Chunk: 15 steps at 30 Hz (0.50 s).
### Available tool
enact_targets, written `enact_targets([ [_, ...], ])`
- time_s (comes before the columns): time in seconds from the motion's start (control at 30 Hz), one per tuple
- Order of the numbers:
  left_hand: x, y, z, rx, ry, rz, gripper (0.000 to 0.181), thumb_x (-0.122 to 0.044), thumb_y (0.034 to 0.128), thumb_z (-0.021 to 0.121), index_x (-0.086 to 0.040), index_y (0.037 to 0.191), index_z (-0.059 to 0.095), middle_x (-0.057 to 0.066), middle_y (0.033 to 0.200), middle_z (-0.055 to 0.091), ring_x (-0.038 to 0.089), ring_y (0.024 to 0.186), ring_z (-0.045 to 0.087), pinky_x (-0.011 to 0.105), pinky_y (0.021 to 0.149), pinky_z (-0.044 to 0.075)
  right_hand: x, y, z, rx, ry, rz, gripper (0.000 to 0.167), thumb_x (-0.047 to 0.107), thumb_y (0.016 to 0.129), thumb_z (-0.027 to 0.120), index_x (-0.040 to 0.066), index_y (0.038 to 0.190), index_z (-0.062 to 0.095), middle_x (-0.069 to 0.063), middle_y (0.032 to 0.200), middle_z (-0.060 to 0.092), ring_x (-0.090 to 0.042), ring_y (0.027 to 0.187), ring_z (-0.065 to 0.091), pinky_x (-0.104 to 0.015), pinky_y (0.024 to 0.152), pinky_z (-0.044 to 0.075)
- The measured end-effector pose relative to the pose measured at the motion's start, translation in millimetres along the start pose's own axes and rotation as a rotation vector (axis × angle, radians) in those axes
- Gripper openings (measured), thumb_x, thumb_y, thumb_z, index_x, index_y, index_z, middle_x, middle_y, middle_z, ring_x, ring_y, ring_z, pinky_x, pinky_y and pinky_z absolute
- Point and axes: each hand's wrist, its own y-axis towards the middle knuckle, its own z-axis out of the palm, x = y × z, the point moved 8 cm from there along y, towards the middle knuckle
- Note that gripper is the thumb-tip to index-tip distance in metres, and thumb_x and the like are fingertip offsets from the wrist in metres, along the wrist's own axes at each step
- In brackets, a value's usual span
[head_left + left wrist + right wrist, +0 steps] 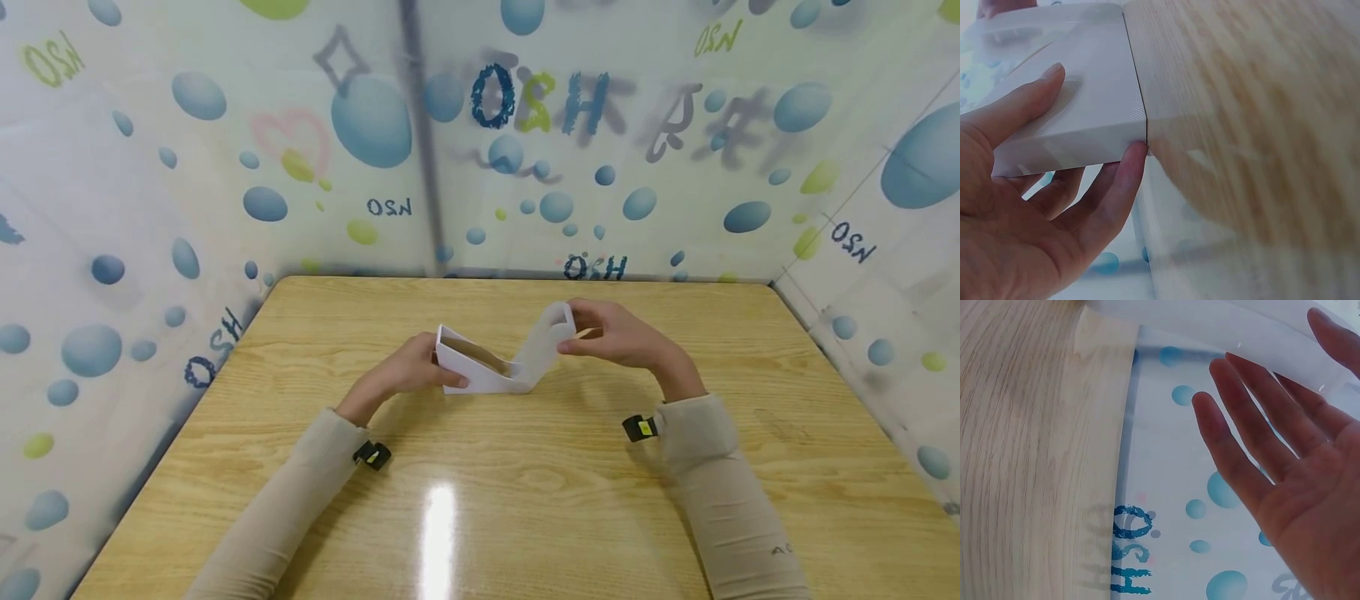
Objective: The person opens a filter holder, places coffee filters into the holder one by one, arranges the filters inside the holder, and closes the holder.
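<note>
In the middle of the table a white box stands open at its top, showing a brown inside. My left hand grips its left end, thumb on the near face and fingers round the far side; the left wrist view shows the thumb pressed on the white face. From the box's right end a translucent white flap slants up to the right. At its raised end, my right hand holds the edge between thumb and fingers. The right wrist view catches only part of this flap.
A wooden table lies under both hands, with a bright light streak near its front. Behind and beside it hang patterned white sheets with blue and green dots. Each sleeve carries a small black wrist device.
</note>
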Motion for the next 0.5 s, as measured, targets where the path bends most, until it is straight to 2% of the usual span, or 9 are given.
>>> enact_targets([
  [0.2,0.9,0.2,0.7,-0.001,0.003,-0.001,0.046,-0.011,0.0858,0.084,-0.001,0.127,0.066,0.019,0.118,0.073,0.023,0.099,0.07,0.03,0.075,0.055,3.0,2.2,2.6,-0.012,0.004,-0.009,0.037,0.023,0.098,0.073,0.013,0.13,0.06,-0.009,0.125,0.068,-0.034,0.12,0.066,-0.051,0.099,0.056],
  [0.5,0.5,0.2,0.2,0.001,0.01,-0.005,0.045,-0.01,0.0859,0.083,-0.002,0.127,0.067,0.02,0.117,0.073,0.023,0.098,0.07,0.03,0.074,0.054,6.5,4.6,5.4,-0.039,-0.004,-0.009,0.037,0.023,0.098,0.073,0.011,0.13,0.061,-0.009,0.125,0.068,-0.03,0.117,0.067,-0.048,0.097,0.056],
])
